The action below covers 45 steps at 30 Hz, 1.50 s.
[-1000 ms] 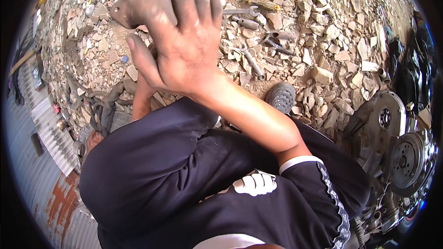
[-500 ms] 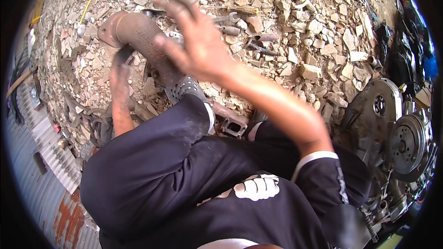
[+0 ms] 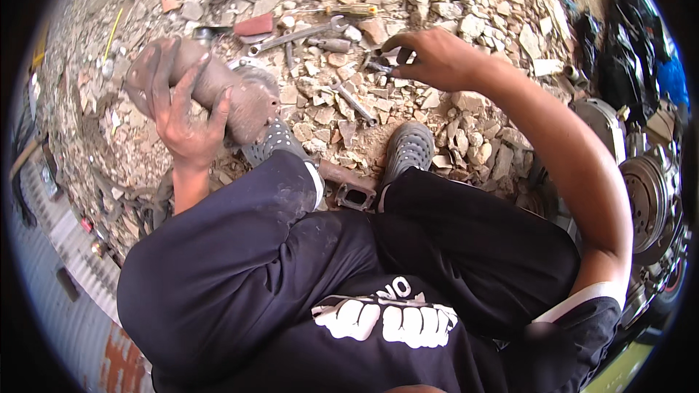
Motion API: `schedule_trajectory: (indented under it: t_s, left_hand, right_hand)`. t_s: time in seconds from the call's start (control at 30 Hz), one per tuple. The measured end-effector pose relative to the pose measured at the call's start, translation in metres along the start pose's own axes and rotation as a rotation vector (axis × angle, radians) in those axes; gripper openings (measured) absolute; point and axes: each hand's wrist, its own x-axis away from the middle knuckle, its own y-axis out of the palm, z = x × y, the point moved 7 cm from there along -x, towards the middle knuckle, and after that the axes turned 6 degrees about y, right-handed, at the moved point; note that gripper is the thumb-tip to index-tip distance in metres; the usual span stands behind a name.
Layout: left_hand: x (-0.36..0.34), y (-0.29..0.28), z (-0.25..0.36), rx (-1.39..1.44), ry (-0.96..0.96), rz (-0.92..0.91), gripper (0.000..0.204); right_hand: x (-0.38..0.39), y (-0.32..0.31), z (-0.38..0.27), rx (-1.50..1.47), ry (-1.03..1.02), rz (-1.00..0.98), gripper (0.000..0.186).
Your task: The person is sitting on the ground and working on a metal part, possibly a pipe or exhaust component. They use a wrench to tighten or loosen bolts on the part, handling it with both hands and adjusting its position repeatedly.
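Observation:
My left hand [image 3: 188, 116] lies over a rusty, bent exhaust pipe [image 3: 237, 105] with its fingers spread round the curve. The pipe's lower end rests close to my left shoe [image 3: 277, 144]. Over the rubble to the right, my right hand [image 3: 429, 60] has its thumb and forefinger curled in a pinch at a small dark metal bolt-like piece [image 3: 376, 67]. The fingers partly cover that piece. Below it lies a short wrench [image 3: 354, 104], while a longer wrench [image 3: 298, 35] lies farther off, between my hands.
A yellow-handled screwdriver [image 3: 352, 10] and a red block-like piece [image 3: 253, 25] lie on the broken stones beyond. Between my shoes is a rusty flanged metal part [image 3: 354, 196]. Engine parts [image 3: 646, 200] crowd the right side, near black plastic bags [image 3: 625, 65]. Corrugated sheets [image 3: 69, 262] border the left.
My right hand has swung from over the pipe to the right, down to the dark metal piece. My left hand has come up from beside the pipe onto it.

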Motion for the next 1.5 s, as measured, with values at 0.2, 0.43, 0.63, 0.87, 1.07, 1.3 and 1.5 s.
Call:
schedule_trajectory:
  t_s: [0.2, 0.43, 0.63, 0.87, 1.07, 1.3, 1.5]
  left_hand:
    - [0.01, 0.012, -0.004, 0.029, -0.067, 0.024, 0.032]
    - [0.012, 0.025, -0.013, 0.035, -0.038, 0.059, 0.035]
    - [0.017, 0.02, -0.014, 0.01, -0.008, 0.065, 0.04]
    - [0.022, 0.027, -0.021, 0.049, -0.066, 0.153, 0.039]
    - [0.021, 0.023, -0.018, 0.016, -0.047, 0.108, 0.039]
    - [0.022, 0.026, -0.017, -0.001, -0.027, 0.056, 0.041]
    - [0.023, 0.025, -0.015, 0.038, -0.066, 0.083, 0.039]
  right_hand:
    - [0.001, -0.066, 0.009, -0.009, 0.052, 0.478, 0.035]
    - [0.014, 0.051, 0.092, -0.184, 0.283, 0.33, 0.031]
    - [0.019, 0.098, 0.107, -0.056, 0.292, 0.156, 0.037]
    - [-0.036, 0.123, 0.094, 0.188, 0.124, 0.236, 0.04]
    - [-0.034, 0.123, 0.076, -0.113, 0.099, 0.143, 0.029]
    - [-0.041, 0.099, 0.076, 0.112, 0.118, 0.171, 0.043]
    - [-0.064, 0.1, 0.08, 0.232, -0.062, 0.124, 0.035]
